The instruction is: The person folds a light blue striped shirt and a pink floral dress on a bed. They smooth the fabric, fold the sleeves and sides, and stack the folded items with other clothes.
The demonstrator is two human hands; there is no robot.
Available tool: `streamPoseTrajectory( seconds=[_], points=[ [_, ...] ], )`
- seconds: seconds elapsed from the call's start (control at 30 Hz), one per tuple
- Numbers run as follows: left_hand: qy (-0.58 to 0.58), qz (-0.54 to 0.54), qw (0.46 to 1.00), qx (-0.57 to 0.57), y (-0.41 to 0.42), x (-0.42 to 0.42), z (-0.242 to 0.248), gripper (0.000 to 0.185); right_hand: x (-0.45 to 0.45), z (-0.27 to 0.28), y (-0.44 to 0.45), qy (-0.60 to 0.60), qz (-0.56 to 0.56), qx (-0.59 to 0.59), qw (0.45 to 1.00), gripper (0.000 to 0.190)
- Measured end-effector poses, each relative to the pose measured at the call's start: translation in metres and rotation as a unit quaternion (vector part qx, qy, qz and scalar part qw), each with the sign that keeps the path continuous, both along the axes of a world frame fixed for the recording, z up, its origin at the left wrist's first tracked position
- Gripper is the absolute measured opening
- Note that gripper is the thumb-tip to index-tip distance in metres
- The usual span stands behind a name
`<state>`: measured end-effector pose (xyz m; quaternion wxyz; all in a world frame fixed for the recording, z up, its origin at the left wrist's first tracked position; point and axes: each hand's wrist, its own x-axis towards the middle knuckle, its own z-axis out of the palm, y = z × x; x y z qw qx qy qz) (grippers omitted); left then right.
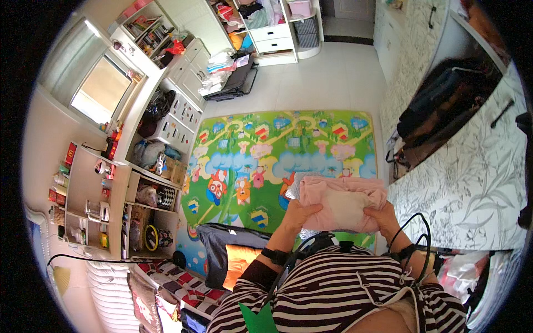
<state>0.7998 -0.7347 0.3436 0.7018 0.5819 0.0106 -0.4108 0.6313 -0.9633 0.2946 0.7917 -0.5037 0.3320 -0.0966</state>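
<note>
Between my two hands is a folded pink cloth item (342, 204) with a paler cream patch in its middle, held in front of my striped top. My left hand (303, 214) grips its left edge, thumb on top. At the right edge, my right hand (381, 214) pinches it the same way, thumb on the cream patch's border. A light grey, textured fabric (295, 185) shows behind and below the pink one; whether it is held along with it, I cannot tell. The fingers under the cloth are hidden.
A colourful play mat (266, 166) covers the floor. A black bag (216, 249) with orange cloth (241, 262) lies at lower left, beside a checked bed cover (187, 283). Shelves (125, 200) line the left; an open wardrobe (458, 187) with hanging clothes stands right.
</note>
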Motion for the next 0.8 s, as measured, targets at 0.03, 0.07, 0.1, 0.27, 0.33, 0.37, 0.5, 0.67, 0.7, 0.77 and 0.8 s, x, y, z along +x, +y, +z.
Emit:
streamPoseTrajectory(
  seconds=[0.03,0.07,0.1,0.27,0.33,0.37,0.5,0.67,0.7,0.77,0.8],
  points=[
    [-0.002,0.002,1.000,-0.007,-0.001,0.013,0.003,0.034,0.014,0.002,-0.004,-0.017,0.006,-0.007,1.000,0.051],
    [0.011,0.006,1.000,0.002,-0.002,0.025,0.007,0.034,0.028,0.003,-0.007,-0.003,0.013,-0.027,1.000,0.052],
    [-0.021,0.015,1.000,-0.009,-0.001,0.036,0.010,0.034,0.043,0.003,-0.010,-0.005,0.022,-0.039,0.999,0.054],
    [-0.056,0.051,0.996,0.042,0.009,0.083,0.016,0.034,0.111,0.003,-0.014,0.012,0.043,-0.039,0.998,0.053],
    [-0.048,0.071,0.996,0.020,0.015,0.096,0.012,0.035,0.131,0.006,-0.011,-0.015,0.073,-0.020,0.997,0.050],
    [-0.033,0.084,0.996,0.017,0.018,0.101,0.009,0.035,0.142,0.007,-0.009,-0.019,0.083,-0.009,0.996,0.050],
    [-0.035,0.128,0.991,0.028,0.020,0.122,-0.002,0.037,0.186,0.013,-0.013,-0.031,0.131,-0.010,0.991,0.046],
    [-0.040,0.148,0.988,0.033,0.013,0.153,0.000,0.038,0.240,0.009,-0.028,-0.069,0.176,-0.018,0.982,0.043],
    [-0.043,0.157,0.986,0.022,0.010,0.162,0.002,0.040,0.251,0.007,-0.034,-0.078,0.185,-0.029,0.979,0.042],
    [-0.039,0.177,0.983,0.009,-0.002,0.176,0.005,0.045,0.276,0.005,-0.046,-0.066,0.201,0.018,0.977,0.040],
    [-0.042,0.208,0.977,-0.018,-0.011,0.183,0.006,0.036,0.290,0.005,-0.054,-0.062,0.208,0.052,0.975,0.042]
  ],
)
